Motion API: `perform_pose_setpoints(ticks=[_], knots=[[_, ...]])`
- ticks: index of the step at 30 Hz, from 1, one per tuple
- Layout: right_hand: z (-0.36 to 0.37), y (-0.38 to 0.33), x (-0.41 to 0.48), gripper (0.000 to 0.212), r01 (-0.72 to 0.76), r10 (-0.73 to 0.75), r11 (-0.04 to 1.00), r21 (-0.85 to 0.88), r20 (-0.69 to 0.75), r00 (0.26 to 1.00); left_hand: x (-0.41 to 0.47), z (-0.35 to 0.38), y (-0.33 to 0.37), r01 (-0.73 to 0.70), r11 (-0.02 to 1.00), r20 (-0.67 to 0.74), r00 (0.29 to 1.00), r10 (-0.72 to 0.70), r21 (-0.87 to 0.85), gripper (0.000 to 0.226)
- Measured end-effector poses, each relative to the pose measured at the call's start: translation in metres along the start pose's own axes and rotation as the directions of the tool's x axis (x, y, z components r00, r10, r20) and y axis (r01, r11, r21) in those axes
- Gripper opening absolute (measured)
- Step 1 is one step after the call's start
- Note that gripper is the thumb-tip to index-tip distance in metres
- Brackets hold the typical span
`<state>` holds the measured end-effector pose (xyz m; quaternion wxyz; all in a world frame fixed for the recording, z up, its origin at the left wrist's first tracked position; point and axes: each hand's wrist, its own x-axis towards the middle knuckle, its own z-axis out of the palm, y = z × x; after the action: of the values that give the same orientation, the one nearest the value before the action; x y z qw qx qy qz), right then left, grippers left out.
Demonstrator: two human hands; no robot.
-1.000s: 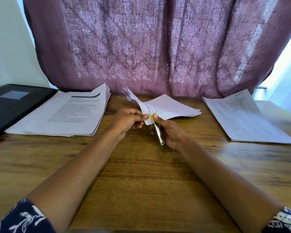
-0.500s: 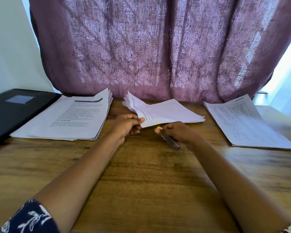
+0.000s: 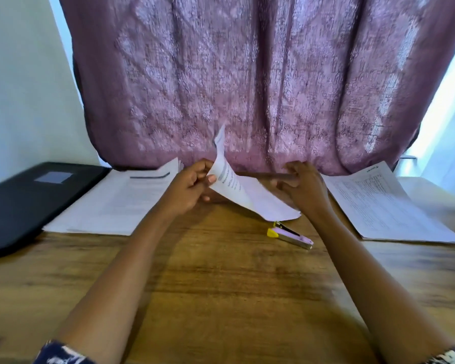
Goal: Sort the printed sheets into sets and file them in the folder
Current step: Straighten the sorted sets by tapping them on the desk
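Both forearms extended forward; left hand (image 3: 192,185) pinching sheets (image 3: 252,198); right hand (image 3: 302,182) fingers curled.

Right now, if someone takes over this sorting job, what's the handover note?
Left hand: its grip pinches a corner of the sheet set, which is lifted and tilted above the table.
Right hand: fingers curled at the set's far side; blur hides whether it holds anything.
Stapler: lies on the table by the set's lowest corner, in no hand.
Left stack and right stack lie flat. The folder is closed at the far left.
Done: one set gathered.
Left: sort the remaining sheets, open the folder, file the sets.
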<state>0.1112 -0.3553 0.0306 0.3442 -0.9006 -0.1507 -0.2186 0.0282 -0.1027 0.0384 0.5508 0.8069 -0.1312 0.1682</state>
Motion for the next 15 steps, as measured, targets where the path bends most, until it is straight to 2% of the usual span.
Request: perform_pose_setpoints(ticks=[2,4,7,9,10,13,15], knots=[[-0.001,-0.01,0.014,0.068,0.054,-0.058,0.966,0.252,0.007,0.998,-0.005,-0.026,0.027,-0.097,0.988,0.105,0.991,0.084,0.117,0.017],[-0.001,-0.025,0.029,0.082,0.092,-0.136,0.905,0.415,0.077,0.988,-0.007,-0.051,0.057,-0.186,0.952,0.185,0.972,0.143,0.241,0.015],[0.001,-0.049,0.048,0.094,0.044,-0.215,0.82,0.57,0.236,0.948,-0.007,-0.089,0.101,-0.216,0.948,0.191,0.966,0.174,0.233,0.01],[0.007,-0.07,0.048,0.093,-0.052,-0.246,0.707,0.705,0.314,0.917,-0.009,-0.115,0.123,-0.207,0.954,0.207,0.965,0.163,0.216,0.006],[0.01,-0.078,0.045,0.085,-0.099,-0.251,0.639,0.763,0.328,0.911,-0.009,-0.126,0.131,-0.192,0.958,0.211,0.966,0.147,0.212,0.007],[0.027,-0.101,0.023,0.032,-0.261,-0.288,0.404,0.877,0.392,0.874,-0.004,-0.156,0.141,-0.104,0.972,0.133,0.988,0.077,0.211,0.012],[0.041,-0.106,0.013,0.024,-0.363,-0.292,0.266,0.893,0.434,0.852,0.006,-0.173,0.136,-0.012,0.978,0.056,0.998,0.001,0.206,0.015]])
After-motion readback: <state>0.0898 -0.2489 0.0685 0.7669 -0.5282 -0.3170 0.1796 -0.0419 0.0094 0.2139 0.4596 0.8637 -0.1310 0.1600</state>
